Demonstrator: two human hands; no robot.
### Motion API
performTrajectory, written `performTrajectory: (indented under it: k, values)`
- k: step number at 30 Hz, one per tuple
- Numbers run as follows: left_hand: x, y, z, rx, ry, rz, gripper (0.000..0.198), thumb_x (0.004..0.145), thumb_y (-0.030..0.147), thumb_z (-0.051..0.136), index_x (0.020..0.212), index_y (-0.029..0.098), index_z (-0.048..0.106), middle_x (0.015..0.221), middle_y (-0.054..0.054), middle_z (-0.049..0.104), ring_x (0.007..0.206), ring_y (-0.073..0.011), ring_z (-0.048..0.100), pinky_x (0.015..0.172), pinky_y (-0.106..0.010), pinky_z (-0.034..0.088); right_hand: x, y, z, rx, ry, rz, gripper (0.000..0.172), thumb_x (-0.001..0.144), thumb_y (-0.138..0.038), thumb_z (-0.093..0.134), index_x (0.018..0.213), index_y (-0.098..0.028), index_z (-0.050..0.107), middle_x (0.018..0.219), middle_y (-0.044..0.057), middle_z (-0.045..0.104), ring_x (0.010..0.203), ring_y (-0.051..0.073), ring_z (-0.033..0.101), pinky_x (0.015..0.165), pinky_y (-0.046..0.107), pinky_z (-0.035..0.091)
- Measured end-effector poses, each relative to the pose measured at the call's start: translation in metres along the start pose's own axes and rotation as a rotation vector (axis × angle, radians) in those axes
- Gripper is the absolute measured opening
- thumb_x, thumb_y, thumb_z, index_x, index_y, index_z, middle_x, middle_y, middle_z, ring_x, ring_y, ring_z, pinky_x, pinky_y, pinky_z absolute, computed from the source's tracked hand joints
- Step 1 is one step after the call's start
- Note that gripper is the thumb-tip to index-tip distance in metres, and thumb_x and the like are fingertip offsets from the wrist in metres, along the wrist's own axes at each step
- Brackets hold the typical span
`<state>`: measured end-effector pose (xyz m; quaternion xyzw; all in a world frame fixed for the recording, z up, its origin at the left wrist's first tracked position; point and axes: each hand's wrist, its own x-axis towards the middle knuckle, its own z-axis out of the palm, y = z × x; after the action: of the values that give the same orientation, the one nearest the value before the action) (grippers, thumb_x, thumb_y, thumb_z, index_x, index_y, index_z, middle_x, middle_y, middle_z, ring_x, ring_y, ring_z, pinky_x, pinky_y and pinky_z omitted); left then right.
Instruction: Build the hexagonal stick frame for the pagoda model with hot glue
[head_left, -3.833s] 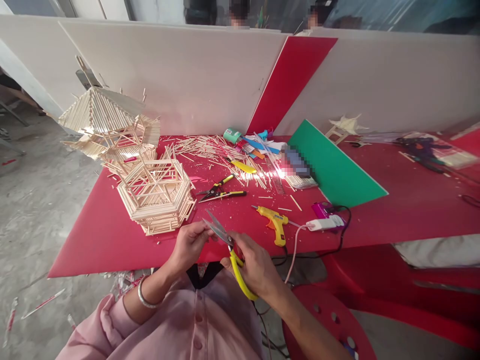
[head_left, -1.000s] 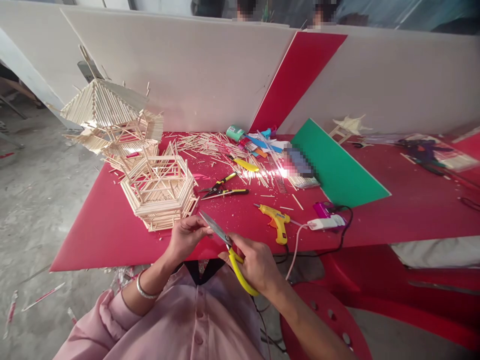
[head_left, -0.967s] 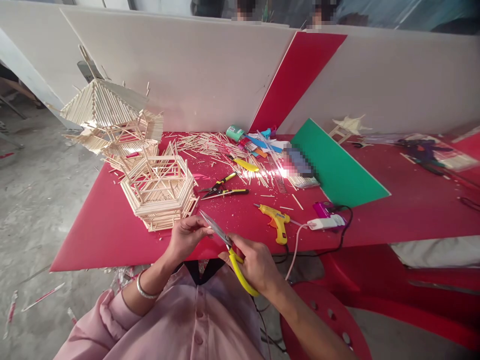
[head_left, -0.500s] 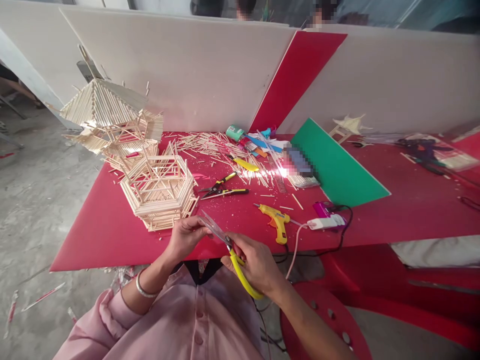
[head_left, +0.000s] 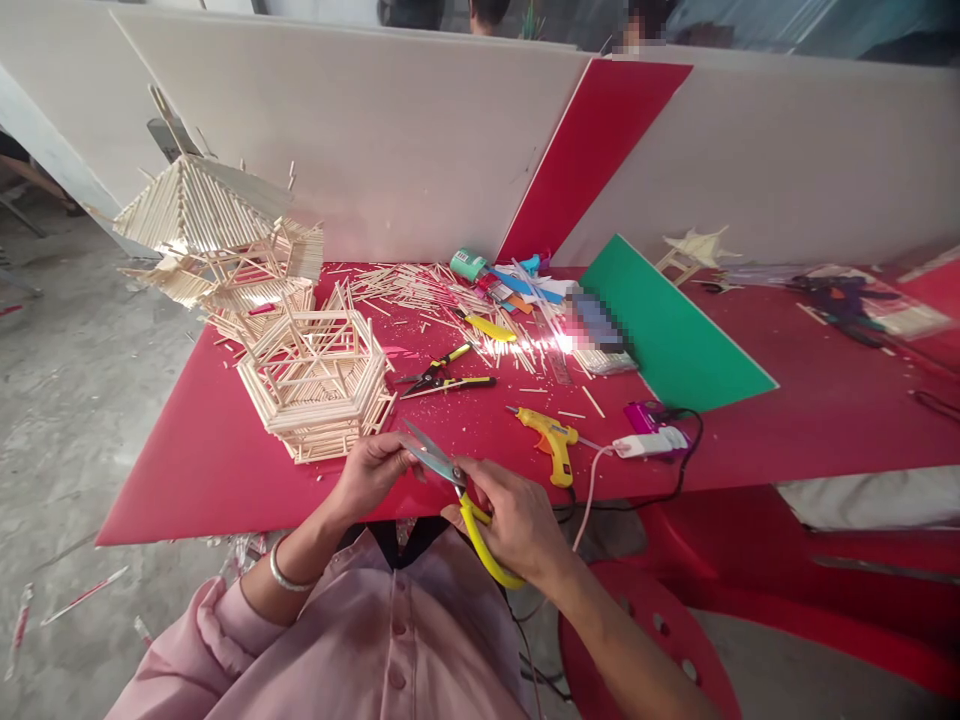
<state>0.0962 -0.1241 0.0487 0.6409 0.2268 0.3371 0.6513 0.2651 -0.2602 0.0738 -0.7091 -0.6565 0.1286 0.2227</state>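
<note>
My right hand is closed around the yellow handles of a pair of scissors. Their metal blades point up and left, with a gap between the tips. Close by the blades, my left hand is closed in a pinch; whatever its fingertips hold is too small to make out. Both hands are above the front edge of the red table. Just beyond my left hand stands a hexagonal frame of wooden sticks.
A roofed stick tower stands behind the frame. Pliers, a yellow glue gun with cords, a yellow cutter knife and loose sticks lie on the table. A green board leans at right; a red stool is below.
The scissor blades have turned a little and look spread slightly wider. Both hands stay in nearly the same place.
</note>
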Motion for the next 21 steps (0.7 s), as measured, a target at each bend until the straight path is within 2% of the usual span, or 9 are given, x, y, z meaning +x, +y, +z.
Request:
performTrajectory:
  k: [5,8,12,15,18,21]
  values:
    - [0.001,0.005,0.000,0.024,-0.069,-0.028,0.044,0.085,0.054,0.067,0.068,0.014,0.069,0.059,-0.005,0.067,0.052,-0.0132,0.061,0.055,-0.024,0.049,-0.002,0.002,0.008,0.051,0.004,0.027,0.044,0.092,-0.056,0.053,0.108,-0.019,0.069,0.074,0.005,0.072,0.061,0.017,0.065,0.059,0.024,0.042]
    - [0.001,0.005,0.000,0.027,-0.086,-0.048,0.045,0.087,0.054,0.064,0.067,0.014,0.066,0.062,-0.005,0.067,0.051,-0.0115,0.059,0.054,-0.023,0.048,-0.005,0.005,0.016,0.064,0.005,0.053,0.047,0.094,-0.057,0.048,0.108,-0.019,0.071,0.068,0.005,0.072,0.058,0.017,0.066,0.057,0.024,0.042]
    - [-0.002,0.002,0.001,-0.003,-0.078,-0.085,0.048,0.089,0.058,0.058,0.071,0.014,0.062,0.061,-0.002,0.064,0.045,-0.0088,0.054,0.048,-0.021,0.044,-0.005,0.014,0.025,-0.151,0.051,0.203,0.051,0.093,-0.059,0.048,0.115,-0.018,0.071,0.066,0.008,0.072,0.061,0.023,0.070,0.054,0.027,0.041]
    - [-0.003,0.000,0.003,0.012,-0.068,-0.109,0.049,0.089,0.059,0.057,0.072,0.014,0.061,0.059,0.000,0.059,0.042,-0.0063,0.048,0.045,-0.020,0.040,0.001,0.020,0.033,-0.358,0.015,0.279,0.051,0.093,-0.053,0.051,0.128,-0.019,0.065,0.076,0.011,0.075,0.062,0.025,0.070,0.051,0.028,0.041]
    - [-0.003,0.001,0.005,-0.023,-0.044,-0.151,0.046,0.085,0.060,0.062,0.083,0.014,0.064,0.063,0.001,0.061,0.046,-0.0079,0.055,0.047,-0.020,0.044,0.008,0.025,0.042,-0.422,0.017,0.220,0.049,0.092,-0.037,0.054,0.136,-0.015,0.058,0.087,0.012,0.074,0.072,0.025,0.070,0.059,0.029,0.048]
    - [-0.003,0.006,0.006,-0.160,-0.053,-0.210,0.045,0.081,0.059,0.068,0.089,0.016,0.060,0.071,-0.003,0.069,0.057,-0.0141,0.068,0.059,-0.025,0.055,0.009,0.035,0.043,-0.361,0.126,0.085,0.046,0.093,-0.029,0.051,0.135,-0.011,0.058,0.101,0.015,0.072,0.093,0.027,0.068,0.080,0.035,0.054]
